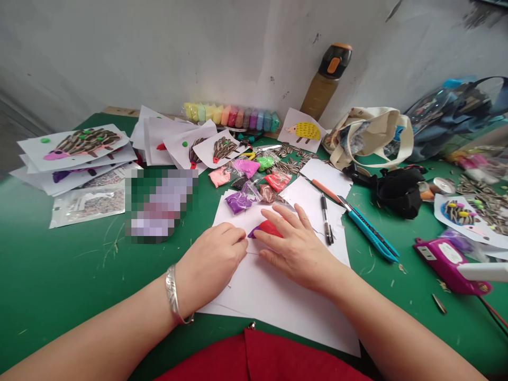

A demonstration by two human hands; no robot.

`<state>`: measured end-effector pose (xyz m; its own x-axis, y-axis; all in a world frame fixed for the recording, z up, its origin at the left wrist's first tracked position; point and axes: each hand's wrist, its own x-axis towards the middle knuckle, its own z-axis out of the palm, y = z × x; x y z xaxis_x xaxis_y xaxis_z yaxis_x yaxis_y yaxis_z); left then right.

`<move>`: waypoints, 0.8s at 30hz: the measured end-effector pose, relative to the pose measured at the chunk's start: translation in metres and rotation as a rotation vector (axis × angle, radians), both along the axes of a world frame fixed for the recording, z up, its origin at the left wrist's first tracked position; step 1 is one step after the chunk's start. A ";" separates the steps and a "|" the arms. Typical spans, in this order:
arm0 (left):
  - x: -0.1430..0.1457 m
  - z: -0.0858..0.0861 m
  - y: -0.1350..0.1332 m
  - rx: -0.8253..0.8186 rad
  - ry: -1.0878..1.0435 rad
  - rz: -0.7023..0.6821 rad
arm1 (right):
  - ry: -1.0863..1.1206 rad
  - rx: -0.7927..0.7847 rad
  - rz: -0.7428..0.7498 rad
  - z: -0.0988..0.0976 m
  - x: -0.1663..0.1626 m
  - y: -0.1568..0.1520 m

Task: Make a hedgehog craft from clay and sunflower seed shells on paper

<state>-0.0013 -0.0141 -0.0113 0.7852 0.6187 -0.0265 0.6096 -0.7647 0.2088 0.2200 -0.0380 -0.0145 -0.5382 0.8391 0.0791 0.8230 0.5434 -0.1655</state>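
A flat piece of red clay with a purple tip (266,229) lies on a white sheet of paper (273,296) in front of me. My left hand (212,262) rests on the paper with its fingers curled, the fingertips at the clay's purple end. My right hand (296,244) lies flat with fingers stretched out, pressing on the red clay from the right. A silver bracelet (173,294) circles my left wrist.
Small bags of coloured clay (248,182) and sunflower seeds (291,159) lie behind the paper. A black pen (326,218) and a blue utility knife (371,233) lie to the right. Finished hedgehog pictures (81,145) stack at the left. A bottle (326,82), bags and a pink glue gun (450,262) stand right.
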 end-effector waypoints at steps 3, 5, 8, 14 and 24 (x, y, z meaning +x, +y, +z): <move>0.001 -0.001 0.001 0.005 0.000 -0.002 | 0.004 -0.003 0.009 0.001 0.001 0.000; 0.001 -0.002 0.001 0.013 -0.009 0.005 | 0.005 -0.015 0.019 0.001 0.002 0.000; 0.001 -0.002 0.001 0.008 -0.010 0.001 | 0.017 0.003 -0.001 0.000 0.005 0.000; 0.000 0.000 0.000 0.010 -0.013 0.000 | 0.015 0.001 -0.003 -0.002 0.009 0.000; 0.000 -0.001 0.000 0.015 -0.019 -0.003 | -0.017 0.000 0.014 0.000 0.003 0.000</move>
<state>-0.0009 -0.0139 -0.0119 0.7872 0.6167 -0.0025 0.6036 -0.7695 0.2084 0.2229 -0.0378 -0.0145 -0.5511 0.8315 0.0703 0.8180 0.5549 -0.1516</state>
